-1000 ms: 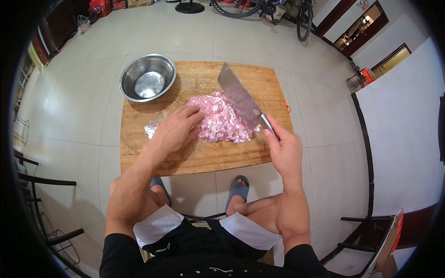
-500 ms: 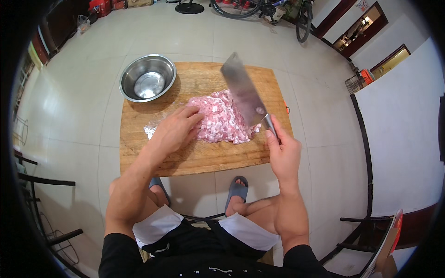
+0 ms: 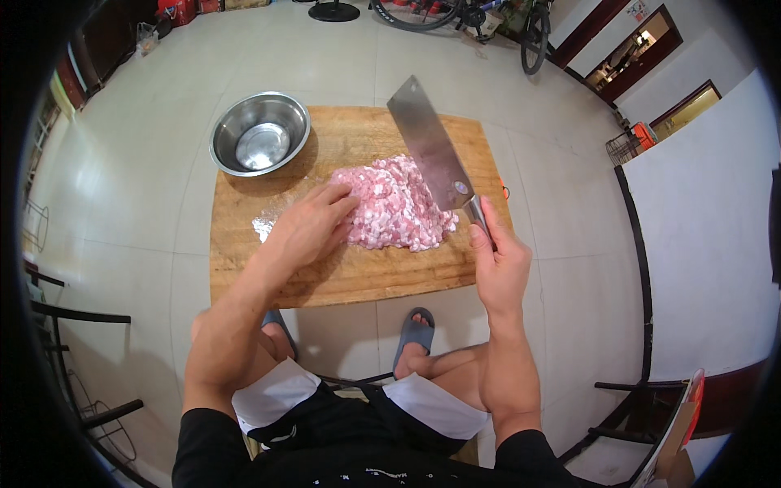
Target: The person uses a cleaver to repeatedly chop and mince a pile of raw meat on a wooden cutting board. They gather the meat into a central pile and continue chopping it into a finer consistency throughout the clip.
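Your right hand [image 3: 502, 264] is wrapped around the handle [image 3: 478, 218] of the cleaver [image 3: 435, 150], thumb along it, and there's the broad blade, tilted over the right side of the meat [image 3: 386, 203]! It looks raised, though from overhead you can't be sure how far it stands off the pile. Your left hand [image 3: 307, 228] is over at the left edge of that pile, fingers bent and near together, tips against the pink bits; whether they pinch any, the view doesn't tell.

And the meat itself? One loose heap, right in the middle of the wooden board [image 3: 342, 281], already down to small pink and white pieces, not a big slab in sight. So the rough cutting looks well behind you. But look at the surface: plenty of separate little lumps, nothing like a smooth paste, so if finer is wanted, there seems to be chopping left. How the underside of the heap looks, you can't tell from here.

Off to the left, beyond your wrist, a small patch of white scraps [image 3: 262, 228] lies apart from the heap. The metal bowl [image 3: 262, 146] sits at the board's far left corner, shiny bottom showing; the meat is all on the wood, none visibly moved over there.
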A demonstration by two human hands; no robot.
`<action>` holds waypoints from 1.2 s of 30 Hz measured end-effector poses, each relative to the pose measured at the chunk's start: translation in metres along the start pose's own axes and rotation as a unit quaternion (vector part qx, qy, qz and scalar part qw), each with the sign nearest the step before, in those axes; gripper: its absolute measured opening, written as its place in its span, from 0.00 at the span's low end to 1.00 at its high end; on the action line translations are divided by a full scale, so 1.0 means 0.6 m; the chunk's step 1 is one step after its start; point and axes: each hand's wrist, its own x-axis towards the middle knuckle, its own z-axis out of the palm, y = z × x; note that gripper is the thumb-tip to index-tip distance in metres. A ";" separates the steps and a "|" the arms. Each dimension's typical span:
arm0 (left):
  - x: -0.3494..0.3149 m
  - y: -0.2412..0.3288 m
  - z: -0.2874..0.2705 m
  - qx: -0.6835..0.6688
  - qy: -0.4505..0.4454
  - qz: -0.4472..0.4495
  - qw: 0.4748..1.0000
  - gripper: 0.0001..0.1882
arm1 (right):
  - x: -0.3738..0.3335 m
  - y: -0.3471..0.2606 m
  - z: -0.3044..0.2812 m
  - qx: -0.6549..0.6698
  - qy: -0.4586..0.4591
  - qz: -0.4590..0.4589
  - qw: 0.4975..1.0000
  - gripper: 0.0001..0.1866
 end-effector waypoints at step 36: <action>-0.005 -0.004 0.001 0.026 0.013 0.012 1.000 0.22 | 0.002 -0.015 -0.007 -0.147 -0.117 0.063 0.980 0.23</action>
